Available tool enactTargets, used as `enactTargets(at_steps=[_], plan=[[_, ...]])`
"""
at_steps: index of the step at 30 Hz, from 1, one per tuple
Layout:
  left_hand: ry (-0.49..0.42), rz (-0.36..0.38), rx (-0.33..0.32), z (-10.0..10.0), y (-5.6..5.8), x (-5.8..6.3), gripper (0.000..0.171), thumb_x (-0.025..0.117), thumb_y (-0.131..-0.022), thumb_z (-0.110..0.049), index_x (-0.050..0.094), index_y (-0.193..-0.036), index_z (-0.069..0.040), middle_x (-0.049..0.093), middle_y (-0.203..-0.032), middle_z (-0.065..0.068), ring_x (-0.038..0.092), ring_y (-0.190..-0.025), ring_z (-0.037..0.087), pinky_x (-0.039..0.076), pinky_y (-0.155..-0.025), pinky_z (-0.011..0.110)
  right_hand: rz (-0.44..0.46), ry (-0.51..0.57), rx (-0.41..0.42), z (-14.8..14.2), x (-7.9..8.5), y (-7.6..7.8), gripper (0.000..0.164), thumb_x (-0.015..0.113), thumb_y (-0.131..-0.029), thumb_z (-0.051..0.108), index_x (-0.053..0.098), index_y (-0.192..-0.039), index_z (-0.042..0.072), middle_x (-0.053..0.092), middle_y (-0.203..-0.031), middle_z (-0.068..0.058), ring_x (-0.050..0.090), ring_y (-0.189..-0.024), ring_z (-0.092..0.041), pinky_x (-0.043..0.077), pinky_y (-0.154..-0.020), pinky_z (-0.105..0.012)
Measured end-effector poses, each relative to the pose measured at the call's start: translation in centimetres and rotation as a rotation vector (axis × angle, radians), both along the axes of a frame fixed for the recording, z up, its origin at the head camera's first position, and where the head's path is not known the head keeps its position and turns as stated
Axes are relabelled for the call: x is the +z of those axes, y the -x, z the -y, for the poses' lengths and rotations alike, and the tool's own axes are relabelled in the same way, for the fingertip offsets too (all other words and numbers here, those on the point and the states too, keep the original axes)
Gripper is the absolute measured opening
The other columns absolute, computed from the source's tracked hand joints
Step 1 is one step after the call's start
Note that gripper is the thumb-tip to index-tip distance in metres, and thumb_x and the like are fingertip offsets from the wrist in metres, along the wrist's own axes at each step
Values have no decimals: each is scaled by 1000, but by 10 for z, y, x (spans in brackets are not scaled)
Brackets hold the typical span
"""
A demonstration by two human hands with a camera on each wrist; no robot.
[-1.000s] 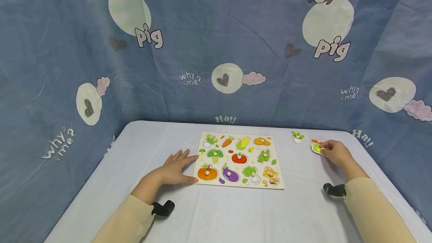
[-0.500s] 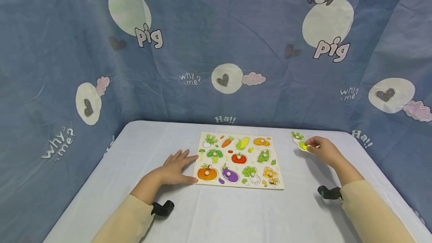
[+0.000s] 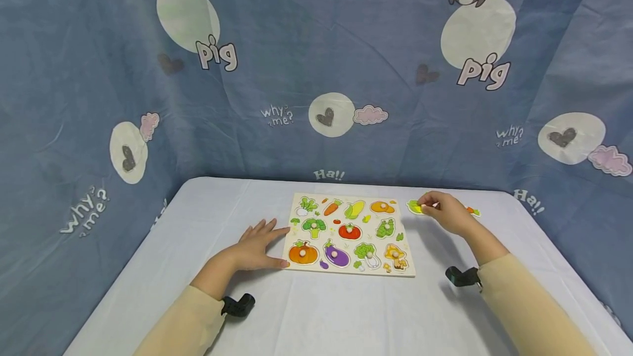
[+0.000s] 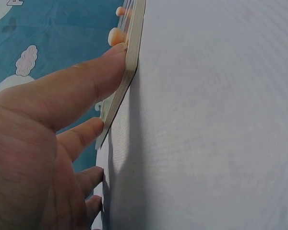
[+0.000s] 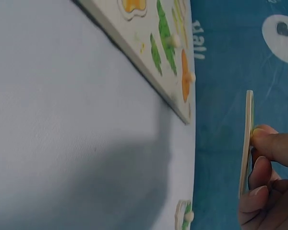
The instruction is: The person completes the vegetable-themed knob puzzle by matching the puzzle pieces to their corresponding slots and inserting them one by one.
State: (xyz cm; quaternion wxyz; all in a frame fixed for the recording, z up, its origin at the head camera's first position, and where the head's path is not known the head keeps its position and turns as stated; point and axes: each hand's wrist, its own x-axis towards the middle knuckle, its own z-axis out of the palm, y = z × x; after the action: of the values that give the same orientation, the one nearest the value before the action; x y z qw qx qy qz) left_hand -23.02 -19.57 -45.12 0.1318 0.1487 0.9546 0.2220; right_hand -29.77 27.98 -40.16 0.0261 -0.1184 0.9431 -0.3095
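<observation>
My right hand (image 3: 447, 214) pinches a green-and-yellow corn puzzle piece (image 3: 413, 207) just above the table, right of the puzzle board (image 3: 321, 270). In the right wrist view that corn piece shows edge-on, held off the cloth by thumb and fingers. My left hand (image 3: 253, 247) lies spread, its thumb and index finger touching the board's left edge. Knobbed pieces such as the tomato (image 3: 350, 231), eggplant (image 3: 337, 254) and pumpkin (image 3: 303, 252) sit in the board. Along its top row, the turnip, carrot and corn places show no knobs.
A carrot piece (image 3: 473, 211) lies on the white tablecloth (image 3: 346, 317), partly behind my right hand. The right wrist view shows another knobbed piece (image 5: 183, 215) on the cloth, green and white. Blue patterned fabric (image 3: 277, 147) hangs behind the table.
My right hand has carried the corn piece left from beside the carrot piece, past the turnip piece, toward the board's upper right corner. My left hand stays at the board's edge.
</observation>
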Motion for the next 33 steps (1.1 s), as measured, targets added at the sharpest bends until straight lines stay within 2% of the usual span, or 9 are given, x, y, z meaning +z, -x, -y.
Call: enactTargets(at_steps=[13, 25, 33], plan=[[-1, 0, -5, 1, 0, -1, 90, 78, -77, -56, 44, -153, -21, 20, -164, 20, 6, -151, 44, 2, -120, 62, 14, 34, 80, 47, -7, 15, 14, 63, -99, 12, 68, -111, 7, 63, -103, -9, 52, -82, -22, 48, -69, -33], [1, 1, -1, 0, 0, 1, 90, 78, -78, -56, 43, -153, -21, 20, -164, 20, 6, -151, 44, 2, -120, 62, 47, 14, 179, 92, -14, 28, 14, 61, -100, 12, 70, -111, 7, 66, -107, -7, 54, -87, -21, 50, -80, -37], [1, -6, -1, 1, 1, -2, 90, 78, -77, -56, 44, -153, -21, 20, -164, 20, 7, -151, 44, 2, -120, 62, 69, 15, 246, 108, -26, 37, 13, 61, -100, 12, 70, -109, 9, 65, -106, -4, 56, -91, -19, 51, -85, -37]])
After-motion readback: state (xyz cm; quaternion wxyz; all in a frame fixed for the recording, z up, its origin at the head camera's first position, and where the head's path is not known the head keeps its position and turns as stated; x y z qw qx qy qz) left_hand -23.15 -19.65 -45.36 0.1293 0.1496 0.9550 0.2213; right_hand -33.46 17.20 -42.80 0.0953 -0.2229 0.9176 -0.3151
